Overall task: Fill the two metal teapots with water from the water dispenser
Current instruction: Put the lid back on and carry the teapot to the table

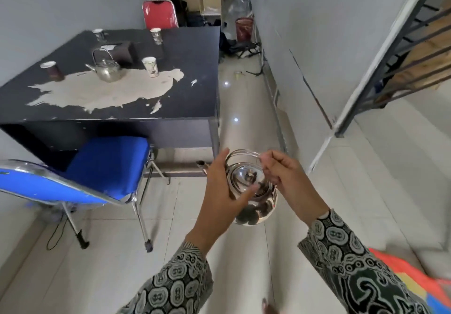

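A shiny metal teapot [253, 201] hangs in the air in front of me, its lid on. My right hand [285, 177] grips its wire handle from the right. My left hand [222, 191] rests against the pot's left side, fingers spread across the lid's edge. A second metal teapot [107, 69] stands on the black table [190, 94] at the upper left, its handle upright. No water dispenser is visible.
Several paper cups [150, 66] and a dark box [124, 50] stand on the table. A blue chair [97, 174] sits at its near side, a red chair [159, 14] behind. A tiled corridor runs ahead, with a red bin [244, 29]; stairs [415, 52] rise at right.
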`<state>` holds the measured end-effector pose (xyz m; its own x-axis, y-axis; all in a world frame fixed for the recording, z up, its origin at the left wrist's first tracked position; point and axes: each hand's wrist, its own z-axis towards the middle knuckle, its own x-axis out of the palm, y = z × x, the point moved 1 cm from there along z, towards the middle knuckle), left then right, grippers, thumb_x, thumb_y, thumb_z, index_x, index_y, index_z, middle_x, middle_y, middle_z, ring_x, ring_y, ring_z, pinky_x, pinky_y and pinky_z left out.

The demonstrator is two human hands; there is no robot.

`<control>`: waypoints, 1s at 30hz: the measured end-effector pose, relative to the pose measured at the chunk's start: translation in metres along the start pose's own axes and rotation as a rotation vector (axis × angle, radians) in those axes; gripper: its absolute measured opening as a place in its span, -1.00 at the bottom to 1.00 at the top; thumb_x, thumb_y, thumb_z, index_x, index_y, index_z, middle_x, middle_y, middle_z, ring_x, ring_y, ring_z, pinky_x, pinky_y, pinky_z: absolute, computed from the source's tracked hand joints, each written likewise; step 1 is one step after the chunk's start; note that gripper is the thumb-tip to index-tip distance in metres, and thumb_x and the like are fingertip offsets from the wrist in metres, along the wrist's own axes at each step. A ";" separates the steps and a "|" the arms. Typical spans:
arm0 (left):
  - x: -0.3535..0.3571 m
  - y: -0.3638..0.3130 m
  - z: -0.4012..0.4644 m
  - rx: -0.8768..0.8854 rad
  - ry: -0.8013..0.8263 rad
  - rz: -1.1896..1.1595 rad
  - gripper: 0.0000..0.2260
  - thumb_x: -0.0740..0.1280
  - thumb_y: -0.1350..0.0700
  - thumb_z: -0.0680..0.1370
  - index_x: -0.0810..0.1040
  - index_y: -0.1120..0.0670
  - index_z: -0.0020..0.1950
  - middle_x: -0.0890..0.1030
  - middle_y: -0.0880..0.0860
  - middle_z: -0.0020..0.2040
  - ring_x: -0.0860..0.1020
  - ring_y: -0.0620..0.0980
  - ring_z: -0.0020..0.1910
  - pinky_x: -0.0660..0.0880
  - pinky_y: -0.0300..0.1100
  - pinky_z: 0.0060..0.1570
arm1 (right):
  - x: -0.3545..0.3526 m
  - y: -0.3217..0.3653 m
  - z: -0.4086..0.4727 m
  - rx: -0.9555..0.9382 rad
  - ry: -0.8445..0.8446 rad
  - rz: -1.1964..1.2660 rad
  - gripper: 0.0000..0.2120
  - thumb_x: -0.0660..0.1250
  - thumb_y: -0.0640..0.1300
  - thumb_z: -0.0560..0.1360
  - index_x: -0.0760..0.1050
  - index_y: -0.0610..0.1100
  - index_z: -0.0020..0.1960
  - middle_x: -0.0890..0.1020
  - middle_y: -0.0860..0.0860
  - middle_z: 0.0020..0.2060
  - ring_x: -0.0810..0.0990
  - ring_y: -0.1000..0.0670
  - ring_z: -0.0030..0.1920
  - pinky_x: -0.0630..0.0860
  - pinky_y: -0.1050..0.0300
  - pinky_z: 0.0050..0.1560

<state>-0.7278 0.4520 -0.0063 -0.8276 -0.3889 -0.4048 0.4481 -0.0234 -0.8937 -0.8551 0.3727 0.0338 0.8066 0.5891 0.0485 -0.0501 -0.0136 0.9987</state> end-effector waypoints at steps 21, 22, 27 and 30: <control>0.021 0.084 0.313 -0.127 -0.155 0.080 -0.10 0.35 -0.26 0.35 -0.09 -0.07 0.51 0.11 -0.15 0.48 0.06 -0.23 0.47 0.02 -0.42 0.42 | -0.069 0.000 0.363 0.014 0.206 0.000 -0.73 0.22 -0.04 0.51 0.42 -0.10 -0.34 0.28 0.09 -0.53 0.24 0.09 -0.46 0.29 0.30 -0.34; 0.018 0.089 0.326 -0.138 -0.176 0.070 -0.11 0.35 -0.27 0.34 -0.09 -0.12 0.49 0.10 -0.22 0.46 0.06 -0.27 0.45 0.02 -0.48 0.39 | -0.067 0.001 0.379 0.023 0.218 -0.010 -0.73 0.20 -0.06 0.52 0.42 -0.10 -0.34 0.29 0.09 -0.53 0.25 0.09 -0.46 0.29 0.29 -0.33; -0.003 0.116 0.390 -0.221 -0.246 0.062 -0.18 0.35 -0.31 0.30 -0.10 -0.30 0.38 0.15 -0.36 0.34 0.02 -0.45 0.35 0.03 -0.64 0.23 | -0.053 -0.002 0.463 0.031 0.309 -0.018 -0.73 0.15 -0.14 0.55 0.43 -0.15 -0.30 0.31 0.10 -0.55 0.26 0.11 -0.48 0.32 0.35 -0.37; -0.017 0.135 0.431 -0.273 -0.272 0.077 -0.18 0.36 -0.29 0.29 -0.11 -0.33 0.37 0.10 -0.51 0.26 0.02 -0.52 0.29 0.06 -0.64 0.18 | -0.042 -0.011 0.518 0.040 0.366 -0.006 -0.73 0.14 -0.17 0.56 0.42 -0.17 -0.29 0.30 0.09 -0.56 0.25 0.10 -0.48 0.31 0.38 -0.39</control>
<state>-0.5075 0.0584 -0.0365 -0.6589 -0.6106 -0.4393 0.3690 0.2466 -0.8961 -0.5833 -0.0708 0.0299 0.5425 0.8391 0.0405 -0.0175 -0.0369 0.9992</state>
